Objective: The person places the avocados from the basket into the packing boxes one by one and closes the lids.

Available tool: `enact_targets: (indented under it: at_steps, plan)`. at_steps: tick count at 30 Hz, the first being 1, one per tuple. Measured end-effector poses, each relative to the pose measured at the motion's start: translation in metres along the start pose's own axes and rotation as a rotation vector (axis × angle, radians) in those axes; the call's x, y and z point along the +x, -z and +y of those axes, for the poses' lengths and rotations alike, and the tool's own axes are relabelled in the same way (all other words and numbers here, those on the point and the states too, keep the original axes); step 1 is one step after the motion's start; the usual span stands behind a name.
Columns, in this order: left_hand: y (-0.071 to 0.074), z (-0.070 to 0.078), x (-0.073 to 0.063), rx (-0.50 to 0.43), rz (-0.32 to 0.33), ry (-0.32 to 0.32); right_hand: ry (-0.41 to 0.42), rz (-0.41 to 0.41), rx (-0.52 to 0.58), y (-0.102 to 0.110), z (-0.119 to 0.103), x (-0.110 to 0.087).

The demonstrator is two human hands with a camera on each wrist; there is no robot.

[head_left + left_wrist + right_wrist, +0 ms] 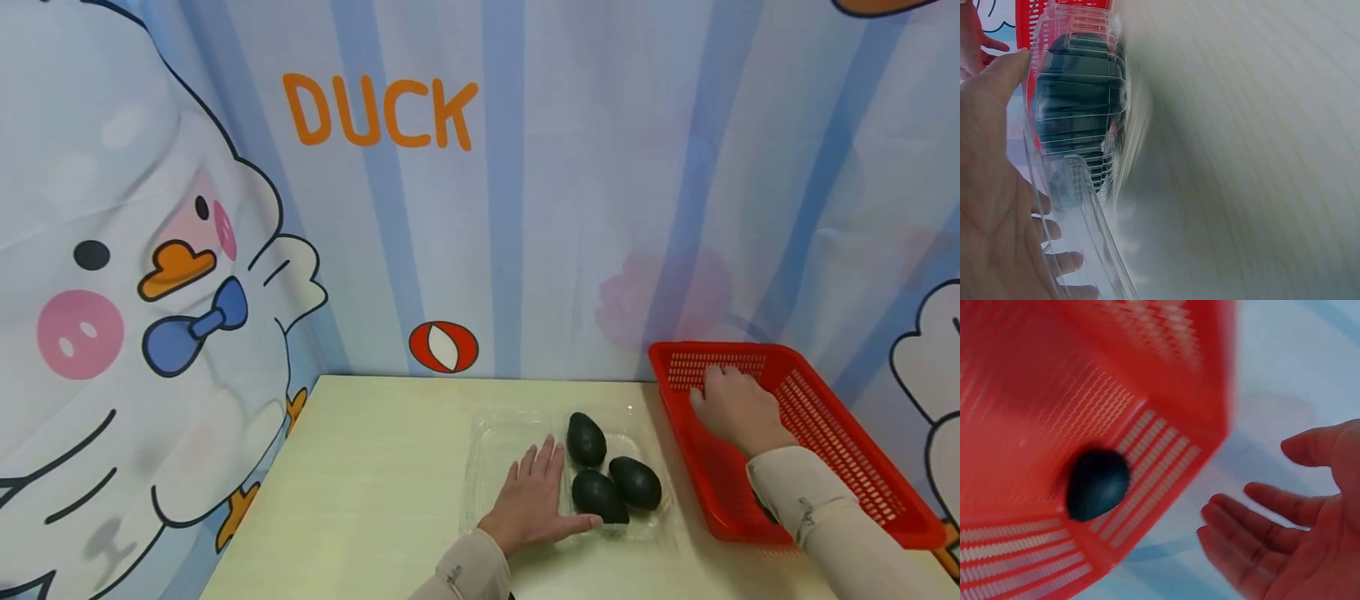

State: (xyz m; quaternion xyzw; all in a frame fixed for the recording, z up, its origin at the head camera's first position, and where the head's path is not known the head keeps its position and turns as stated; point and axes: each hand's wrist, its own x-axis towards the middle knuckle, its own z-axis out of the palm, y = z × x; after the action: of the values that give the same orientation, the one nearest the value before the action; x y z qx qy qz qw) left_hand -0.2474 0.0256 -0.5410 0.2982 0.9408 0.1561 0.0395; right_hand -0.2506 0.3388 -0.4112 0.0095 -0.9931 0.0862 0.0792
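Three dark green avocados (635, 483) lie in the right half of a clear plastic clamshell box (480, 475). With fingers spread, my left hand (528, 500) rests on the box, its thumb reaching beside the nearest avocado. From the left wrist, the ribbed box wall (1079, 119) shows the dark fruit through it, and the fingers of the left hand (997, 169) lie behind the clear plastic. Over the red basket (697, 475) is my right hand (738, 408); the right wrist view shows its fingers loosely extended and holding nothing. One avocado (1097, 484) sits in a corner of the basket.
A pale wooden table (337, 492) carries the box and the basket, which stands at its right side. Behind the table hangs a light blue striped cloth (570, 208) with duck pictures and orange lettering. The right sleeve (810, 492) covers part of the basket.
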Motion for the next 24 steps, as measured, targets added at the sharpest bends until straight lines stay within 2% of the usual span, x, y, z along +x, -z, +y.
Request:
enact_targets:
  at_steps: [6,14,24]
  plan:
    - [0.000,-0.001,0.001,0.000,-0.001,-0.001,0.033,-0.039,-0.003,-0.006,0.029,0.012]
    - [0.001,-0.001,0.000,-0.001,-0.004,0.002,0.058,-0.099,-0.067,-0.021,0.062,0.026]
    - [0.004,0.000,-0.002,-0.010,-0.039,0.016,0.042,-0.196,-0.068,-0.033,0.086,0.033]
